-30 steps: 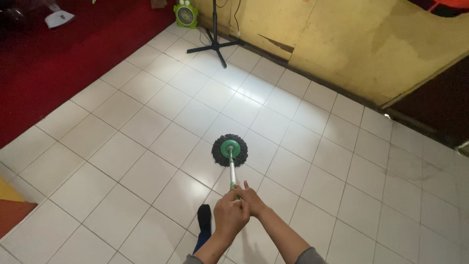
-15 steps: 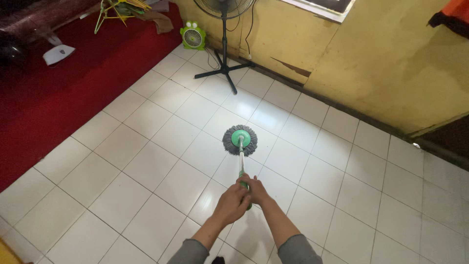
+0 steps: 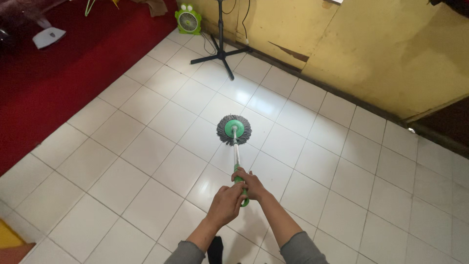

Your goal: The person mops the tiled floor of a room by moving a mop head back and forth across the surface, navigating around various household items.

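Observation:
I hold a mop by its white pole with a green grip [image 3: 236,161]. Its round grey head with a green hub [image 3: 234,129] rests flat on the white tiled floor [image 3: 146,161] ahead of me. My left hand [image 3: 226,204] is wrapped around the lower end of the green grip. Just above it, my right hand [image 3: 250,183] closes on the same grip. Both arms wear grey sleeves. A dark foot [image 3: 214,249] shows below my hands.
A red carpet [image 3: 58,73] covers the floor on the left. A black fan stand [image 3: 222,51] and a small green frog-shaped fan [image 3: 188,20] sit near the yellow wall [image 3: 391,54]. A dark doorway [image 3: 449,127] opens at the right.
The view has tilted up and shifted, bringing the fan stand and wall closer. The mop head has slid forward over the tiles. Both hands keep their hold on the grip.

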